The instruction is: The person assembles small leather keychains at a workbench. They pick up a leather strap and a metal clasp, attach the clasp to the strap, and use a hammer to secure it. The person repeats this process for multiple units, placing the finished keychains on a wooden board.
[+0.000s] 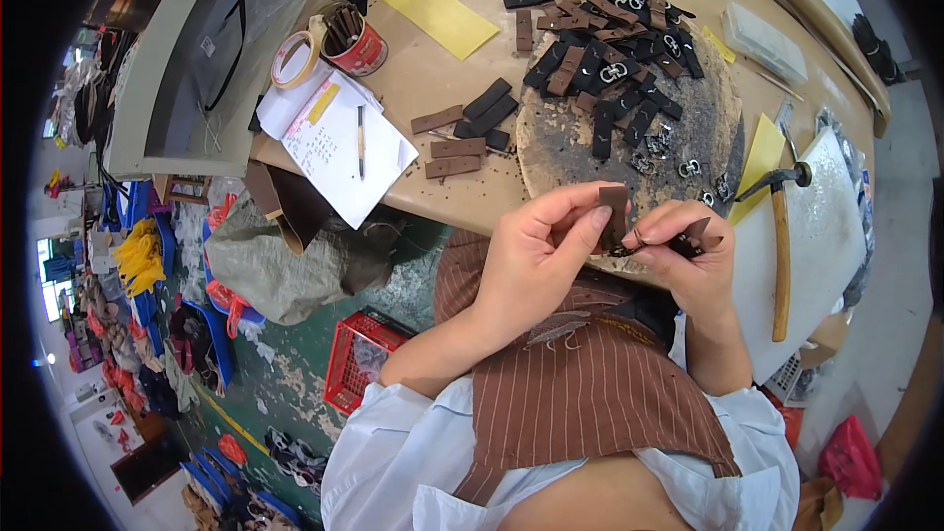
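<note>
My left hand [541, 246] pinches a dark brown leather strap [613, 208] upright between thumb and fingers, over the near edge of a round worn board [551, 157]. Close beside it, my right hand [693, 256] is closed on a dark piece at the strap's lower end. Whether that piece is the same strap or a fitting cannot be made out. Beyond both hands, a heap of black and brown leather tabs [565, 69] with silver metal buckles [613, 72] covers the board. More loose buckles [689, 168] lie near my right hand.
At right, a hammer [781, 256] rests on a white slab [811, 236]. Several straps [457, 147] lie left of the board, beside an open notebook [344, 152] with a pen [361, 143]. A red tin [359, 51] holds brown strips. Below stands a red crate [354, 364].
</note>
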Motion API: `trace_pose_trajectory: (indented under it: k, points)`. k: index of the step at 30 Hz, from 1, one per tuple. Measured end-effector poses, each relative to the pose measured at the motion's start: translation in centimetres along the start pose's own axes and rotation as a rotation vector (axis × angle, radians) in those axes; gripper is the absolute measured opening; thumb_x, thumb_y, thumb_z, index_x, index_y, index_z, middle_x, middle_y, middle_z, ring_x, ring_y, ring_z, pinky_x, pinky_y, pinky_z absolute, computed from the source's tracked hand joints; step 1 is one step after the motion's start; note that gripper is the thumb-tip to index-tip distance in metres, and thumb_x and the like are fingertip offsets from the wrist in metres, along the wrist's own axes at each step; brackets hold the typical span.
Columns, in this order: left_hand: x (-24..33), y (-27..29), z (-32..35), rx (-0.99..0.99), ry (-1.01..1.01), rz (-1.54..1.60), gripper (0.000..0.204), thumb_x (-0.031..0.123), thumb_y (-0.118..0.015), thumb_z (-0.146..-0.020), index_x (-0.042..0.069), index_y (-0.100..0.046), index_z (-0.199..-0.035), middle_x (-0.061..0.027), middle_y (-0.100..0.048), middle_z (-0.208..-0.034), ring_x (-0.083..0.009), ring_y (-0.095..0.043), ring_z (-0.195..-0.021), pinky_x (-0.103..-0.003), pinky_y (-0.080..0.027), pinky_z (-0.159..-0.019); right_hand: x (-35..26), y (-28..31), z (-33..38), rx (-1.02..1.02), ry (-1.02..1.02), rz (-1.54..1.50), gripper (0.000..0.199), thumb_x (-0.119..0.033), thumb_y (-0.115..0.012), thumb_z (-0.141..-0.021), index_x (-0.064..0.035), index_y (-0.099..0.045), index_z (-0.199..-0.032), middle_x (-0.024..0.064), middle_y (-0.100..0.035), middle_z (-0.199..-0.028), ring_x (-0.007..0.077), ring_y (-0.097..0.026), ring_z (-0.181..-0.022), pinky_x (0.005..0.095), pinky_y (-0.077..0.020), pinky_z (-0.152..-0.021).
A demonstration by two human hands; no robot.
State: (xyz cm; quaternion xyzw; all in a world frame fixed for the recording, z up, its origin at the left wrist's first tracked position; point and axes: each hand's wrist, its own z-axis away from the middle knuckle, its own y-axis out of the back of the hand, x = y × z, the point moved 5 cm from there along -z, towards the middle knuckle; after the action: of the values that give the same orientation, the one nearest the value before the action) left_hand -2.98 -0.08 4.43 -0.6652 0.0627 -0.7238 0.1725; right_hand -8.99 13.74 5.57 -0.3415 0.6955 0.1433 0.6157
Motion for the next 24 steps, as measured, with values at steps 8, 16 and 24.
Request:
trace_pose_trajectory:
  k: [8, 16, 24]
  points:
    - [0.0, -0.1, 0.4, 0.012, -0.016, -0.087, 0.024, 0.002, -0.047, -0.091, -0.004, -0.052, -0.114, -0.0129, -0.062, -0.102, -0.014, -0.06, -0.091, -0.026, -0.051, -0.079, -0.5, 0.4, 0.2, 0.049, -0.038, 0.171, 0.014, 0.006, -0.067, -0.072, 0.0002, -0.06, -0.083, 0.0101, -0.063, -0.084, 0.0156, -0.062, -0.077, 0.0228, -0.0473, -0.065]
    - [0.5, -0.4, 1.3, 0.062, -0.049, -0.438, 0.028, -0.001, -0.05, -0.089, -0.006, -0.052, -0.116, -0.0111, -0.063, -0.101, -0.0103, -0.059, -0.091, -0.022, -0.048, -0.077, -0.8, -0.4, -0.3, 0.075, -0.006, 0.43, 0.011, 0.003, -0.068, -0.071, -0.001, -0.063, -0.079, 0.0069, -0.065, -0.078, 0.0115, -0.061, -0.069, 0.0214, -0.0449, -0.058]
    - [-2.1, 0.8, 0.6, -0.002, 0.25, -0.004, 0.028, 0.007, -0.053, -0.089, -0.006, -0.054, -0.113, -0.0078, -0.064, -0.094, -0.007, -0.059, -0.081, -0.021, -0.049, -0.071, 1.0, 0.5, -0.1, 0.029, -0.424, 0.194, 0.009, 0.002, -0.068, -0.072, -0.0009, -0.062, -0.078, -0.0009, -0.06, -0.069, 0.002, -0.049, -0.061, 0.0178, -0.0388, -0.054]
